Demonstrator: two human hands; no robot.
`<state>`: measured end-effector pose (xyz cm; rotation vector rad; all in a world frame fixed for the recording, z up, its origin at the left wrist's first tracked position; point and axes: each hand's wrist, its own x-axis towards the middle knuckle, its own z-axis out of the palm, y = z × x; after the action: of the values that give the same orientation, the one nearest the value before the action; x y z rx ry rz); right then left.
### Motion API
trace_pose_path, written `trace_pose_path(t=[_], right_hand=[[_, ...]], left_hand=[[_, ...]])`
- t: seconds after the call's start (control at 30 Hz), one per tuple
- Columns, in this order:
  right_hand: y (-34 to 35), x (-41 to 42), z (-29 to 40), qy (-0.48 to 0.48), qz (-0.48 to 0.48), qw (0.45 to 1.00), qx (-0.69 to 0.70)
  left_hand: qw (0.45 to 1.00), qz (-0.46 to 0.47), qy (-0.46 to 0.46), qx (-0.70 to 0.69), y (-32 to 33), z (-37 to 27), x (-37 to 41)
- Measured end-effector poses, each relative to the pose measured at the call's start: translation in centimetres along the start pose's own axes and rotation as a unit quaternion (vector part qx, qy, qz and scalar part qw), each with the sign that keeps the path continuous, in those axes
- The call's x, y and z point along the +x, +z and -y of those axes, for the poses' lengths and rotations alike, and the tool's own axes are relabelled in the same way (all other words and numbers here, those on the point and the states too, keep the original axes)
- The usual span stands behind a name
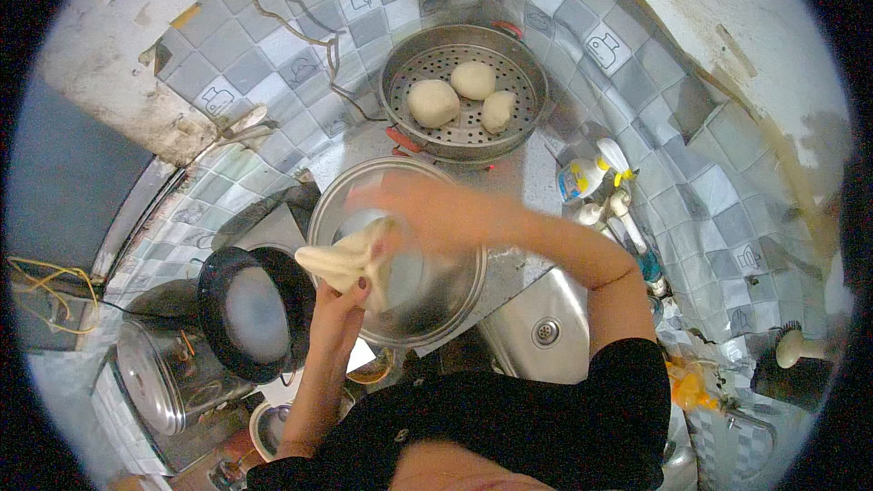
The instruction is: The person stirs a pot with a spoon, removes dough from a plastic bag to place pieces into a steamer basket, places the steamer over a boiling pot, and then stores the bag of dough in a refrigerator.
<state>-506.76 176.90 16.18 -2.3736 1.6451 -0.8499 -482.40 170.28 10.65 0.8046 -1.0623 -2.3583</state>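
Observation:
My left hand is closed around a floppy, folded cream-coloured piece that looks like dough. Over its far side, my right hand is blurred by motion. A fingertip shows against the piece, but I cannot tell whether the right hand grips it. Both hands are above a large round metal lid or tray. Behind it stands a metal steamer tier with red handles and a perforated base. Three pale dough balls sit apart in it.
A metal sink with a drain lies to the right. A spray bottle stands along the tiled right wall. To the left are a black pan and a lidded metal pot. A cable hangs down the back wall.

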Motion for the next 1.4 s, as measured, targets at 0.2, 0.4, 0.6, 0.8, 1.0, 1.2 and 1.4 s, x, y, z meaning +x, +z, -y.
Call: trace_pose_path(t=[0.2, 0.4, 0.6, 0.8, 1.0, 1.2, 1.4], right_hand=[[2.2, -1.4, 4.7, 0.023, 0.012, 0.999, 0.020], [2.9, -1.8, 5.1, 0.067, -0.009, 0.997, 0.035], [0.3, -2.2, 0.5, 0.152, -0.154, 0.976, -0.001], [-2.5, -4.8, -15.0, 0.314, -0.088, 0.920, -0.219], [-1.2, -4.5, -19.6, 0.480, -0.045, 0.843, -0.239], [-2.3, -6.4, -22.5, 0.438, 0.020, 0.877, -0.195], [-4.6, -7.6, -21.6, 0.422, 0.067, 0.891, -0.151]], left_hand=[[0.999, 0.008, -0.032, 0.009, 0.4, 0.9, 0.5], [0.998, 0.010, -0.037, -0.046, 1.1, 1.8, 0.5], [0.994, 0.110, 0.001, -0.006, 0.6, 2.5, 1.7], [0.996, 0.085, -0.015, 0.002, -0.6, 2.5, 1.5], [0.996, 0.080, -0.005, -0.032, -1.0, 2.6, 1.3], [0.997, 0.075, 0.007, -0.013, -0.6, 1.7, 0.6], [0.995, 0.093, 0.036, 0.001, -0.5, 0.7, 0.8]])
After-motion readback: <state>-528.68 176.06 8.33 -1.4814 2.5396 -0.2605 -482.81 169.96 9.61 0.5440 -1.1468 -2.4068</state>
